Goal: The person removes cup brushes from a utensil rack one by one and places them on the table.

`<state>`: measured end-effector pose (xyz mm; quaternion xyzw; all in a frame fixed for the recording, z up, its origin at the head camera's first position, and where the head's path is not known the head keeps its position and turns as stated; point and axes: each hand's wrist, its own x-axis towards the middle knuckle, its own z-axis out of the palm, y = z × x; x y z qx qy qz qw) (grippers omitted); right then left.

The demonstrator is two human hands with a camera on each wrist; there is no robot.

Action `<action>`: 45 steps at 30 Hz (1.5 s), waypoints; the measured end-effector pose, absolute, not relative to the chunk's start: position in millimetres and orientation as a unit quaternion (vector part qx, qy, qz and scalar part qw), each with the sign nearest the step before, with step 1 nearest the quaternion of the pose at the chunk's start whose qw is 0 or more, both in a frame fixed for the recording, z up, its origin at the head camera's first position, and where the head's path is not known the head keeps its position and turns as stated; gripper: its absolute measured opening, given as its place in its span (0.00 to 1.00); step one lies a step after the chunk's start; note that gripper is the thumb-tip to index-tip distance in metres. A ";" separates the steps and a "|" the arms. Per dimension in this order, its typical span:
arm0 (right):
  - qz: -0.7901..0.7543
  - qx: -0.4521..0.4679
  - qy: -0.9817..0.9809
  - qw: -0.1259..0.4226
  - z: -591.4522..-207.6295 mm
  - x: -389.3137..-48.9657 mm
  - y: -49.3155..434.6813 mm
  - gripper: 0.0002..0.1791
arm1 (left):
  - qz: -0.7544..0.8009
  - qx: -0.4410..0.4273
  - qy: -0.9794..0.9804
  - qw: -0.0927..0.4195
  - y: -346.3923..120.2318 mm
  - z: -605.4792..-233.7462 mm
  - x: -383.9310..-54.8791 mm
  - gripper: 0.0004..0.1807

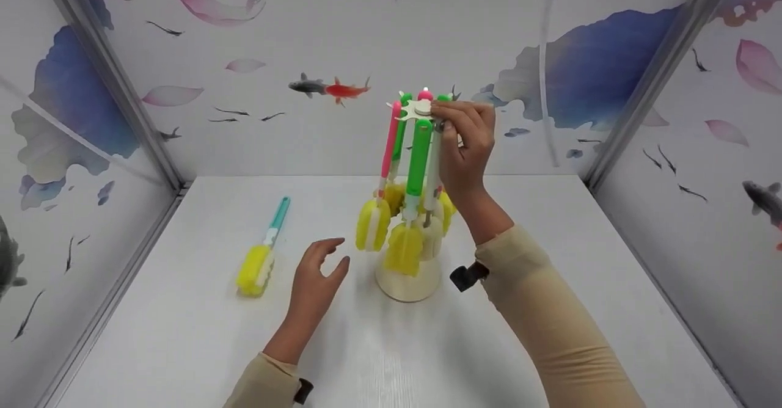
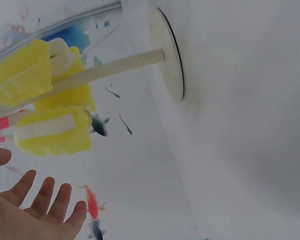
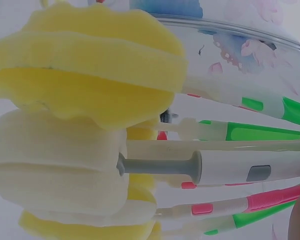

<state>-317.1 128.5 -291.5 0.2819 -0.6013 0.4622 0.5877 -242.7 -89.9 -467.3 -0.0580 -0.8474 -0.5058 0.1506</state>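
My right hand [image 1: 467,136] is up at the top of a white rack [image 1: 415,110], its fingertips pinching the upper end of a bottle brush [image 3: 225,167] with a white and grey handle and a cream sponge head. Around the rack hang several other sponge brushes with yellow heads, among them one with a green handle [image 1: 418,157] and one with a pink handle [image 1: 387,145]. My left hand [image 1: 317,276] hovers left of the rack, fingers spread and nothing in them. In the left wrist view, yellow sponge heads [image 2: 52,131] hang just beyond its fingers.
A yellow sponge brush with a teal handle [image 1: 256,267] lies on the white table [image 1: 183,347] at the left. The rack's round base [image 1: 409,289] stands mid-table. Printed panels [image 1: 342,23] with fish and petals enclose the back and sides.
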 end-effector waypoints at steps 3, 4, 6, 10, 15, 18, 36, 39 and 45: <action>0.458 0.283 -0.604 0.587 -292.6 -318.9 129.6 0.16 | -0.519 -0.076 -0.838 0.151 -77.3 -464.5 -242.2 0.20; 0.457 0.282 -0.606 0.586 -293.7 -320.6 130.4 0.16 | -0.524 -0.082 -0.835 0.150 -73.1 -463.1 -241.7 0.20; 0.455 0.278 -0.611 0.585 -297.4 -326.1 132.8 0.16 | -0.535 -0.091 -0.827 0.149 -64.8 -461.4 -241.4 0.20; 0.453 0.268 -0.617 0.585 -307.0 -341.0 138.2 0.16 | -0.560 -0.106 -0.809 0.140 -50.0 -459.1 -241.7 0.20; 0.456 0.271 -0.615 0.583 -307.7 -339.7 135.3 0.16 | -0.586 -0.121 -0.790 0.130 -36.4 -458.1 -241.9 0.20; 0.462 0.275 -0.612 0.580 -302.8 -329.6 130.5 0.16 | -0.594 -0.127 -0.785 0.124 -30.8 -458.0 -241.2 0.21; 0.455 0.293 -0.598 0.591 -292.2 -318.8 126.4 0.15 | -0.619 -0.112 -0.773 0.083 -15.9 -459.0 -251.2 0.30; 0.458 0.292 -0.598 0.590 -292.6 -319.4 126.9 0.15 | -0.621 -0.109 -0.772 0.078 -13.4 -455.5 -252.9 0.29; 0.459 0.288 -0.594 0.595 -292.9 -321.2 128.3 0.15 | -0.610 -0.120 -0.780 0.080 -10.6 -450.7 -251.6 0.24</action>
